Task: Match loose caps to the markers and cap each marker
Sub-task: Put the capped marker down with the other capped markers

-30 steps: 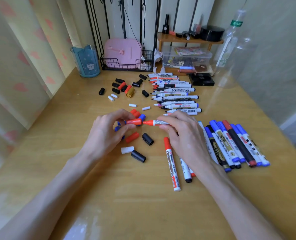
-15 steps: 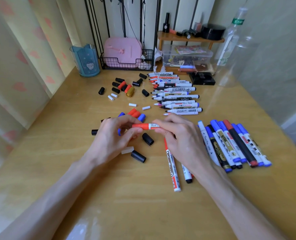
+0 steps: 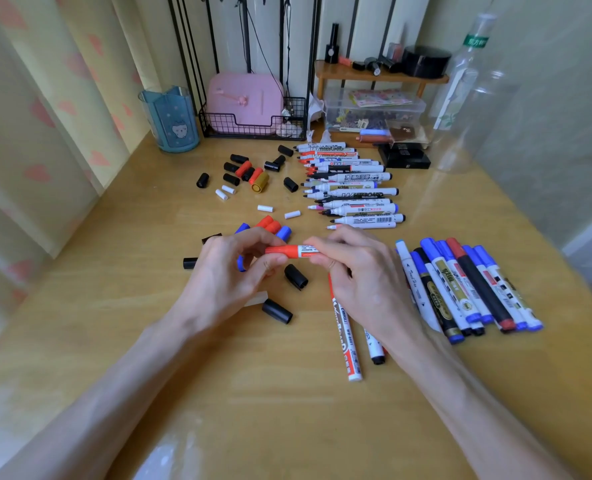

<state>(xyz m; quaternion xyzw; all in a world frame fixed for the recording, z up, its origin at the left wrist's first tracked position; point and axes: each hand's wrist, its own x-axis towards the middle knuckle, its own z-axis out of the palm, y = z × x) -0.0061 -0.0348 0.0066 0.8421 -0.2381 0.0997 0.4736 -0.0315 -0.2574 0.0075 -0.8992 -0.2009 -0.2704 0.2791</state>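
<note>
The red marker (image 3: 307,252) is pinched in the right hand (image 3: 367,282), its red cap (image 3: 282,250) in the left hand (image 3: 225,278); the cap should be pushed on straight.

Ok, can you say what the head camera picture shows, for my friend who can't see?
The left hand pinches the red cap on a marker held by the right hand, above a wooden table strewn with markers and loose caps.

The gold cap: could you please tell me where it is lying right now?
In the head view, the gold cap lies toward the far side of the table, left of the row of uncapped markers, right beside a red cap.
</note>
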